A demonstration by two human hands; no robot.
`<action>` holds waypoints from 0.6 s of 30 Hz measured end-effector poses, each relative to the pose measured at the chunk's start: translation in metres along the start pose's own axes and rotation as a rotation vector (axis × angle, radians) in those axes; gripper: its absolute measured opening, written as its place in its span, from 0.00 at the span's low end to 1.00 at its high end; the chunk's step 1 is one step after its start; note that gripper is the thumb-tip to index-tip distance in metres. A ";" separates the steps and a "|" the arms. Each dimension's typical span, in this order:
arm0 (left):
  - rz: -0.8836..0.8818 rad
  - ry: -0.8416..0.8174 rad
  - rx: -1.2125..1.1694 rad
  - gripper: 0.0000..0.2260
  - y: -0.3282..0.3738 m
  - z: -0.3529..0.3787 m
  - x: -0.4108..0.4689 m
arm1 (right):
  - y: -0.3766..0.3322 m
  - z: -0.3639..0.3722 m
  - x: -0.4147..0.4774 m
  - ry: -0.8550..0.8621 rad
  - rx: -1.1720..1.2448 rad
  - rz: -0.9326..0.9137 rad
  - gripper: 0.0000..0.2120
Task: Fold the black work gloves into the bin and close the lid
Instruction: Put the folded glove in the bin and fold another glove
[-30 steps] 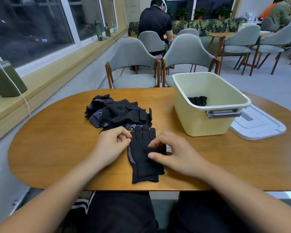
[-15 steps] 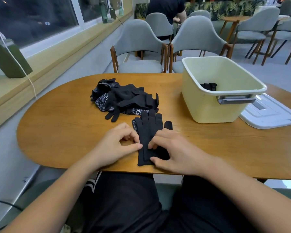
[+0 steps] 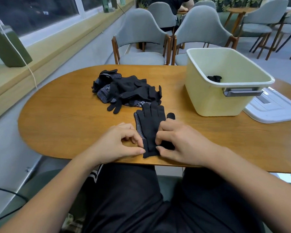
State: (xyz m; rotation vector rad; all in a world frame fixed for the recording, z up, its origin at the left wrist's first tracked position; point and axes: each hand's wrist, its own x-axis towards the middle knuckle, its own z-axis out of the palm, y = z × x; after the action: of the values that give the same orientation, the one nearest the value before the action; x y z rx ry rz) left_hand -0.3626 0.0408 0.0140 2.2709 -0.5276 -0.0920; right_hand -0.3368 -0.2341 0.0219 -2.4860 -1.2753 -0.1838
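Glove pair (image 3: 149, 126), black: your left hand (image 3: 119, 143) and right hand (image 3: 180, 142) each pinch its cuff end; bin (image 3: 208, 101) lies beyond your right hand.

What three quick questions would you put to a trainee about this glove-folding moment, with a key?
1. True or false: the white lid is already shut on the cream bin.
2. The left hand and right hand both pinch: A) the bin's handle; B) the cuff end of the flat gloves; C) the lid.
3. What already lies inside the bin?

Key: 1 false, the lid lies on the table, right of the bin. 2 B. 3 a black glove bundle.
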 end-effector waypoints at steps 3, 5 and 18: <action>0.010 0.000 0.047 0.09 -0.002 0.002 0.002 | -0.001 0.001 0.000 0.001 0.013 0.010 0.10; 0.006 0.002 0.059 0.11 -0.003 0.002 0.003 | -0.002 0.000 0.001 0.009 0.028 0.019 0.09; 0.017 0.009 0.077 0.09 -0.003 0.002 0.002 | -0.012 0.010 0.000 0.035 0.021 -0.051 0.05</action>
State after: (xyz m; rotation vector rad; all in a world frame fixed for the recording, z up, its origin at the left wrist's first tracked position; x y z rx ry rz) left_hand -0.3600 0.0400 0.0103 2.3398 -0.5540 -0.0535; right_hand -0.3464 -0.2241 0.0158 -2.4240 -1.3206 -0.2241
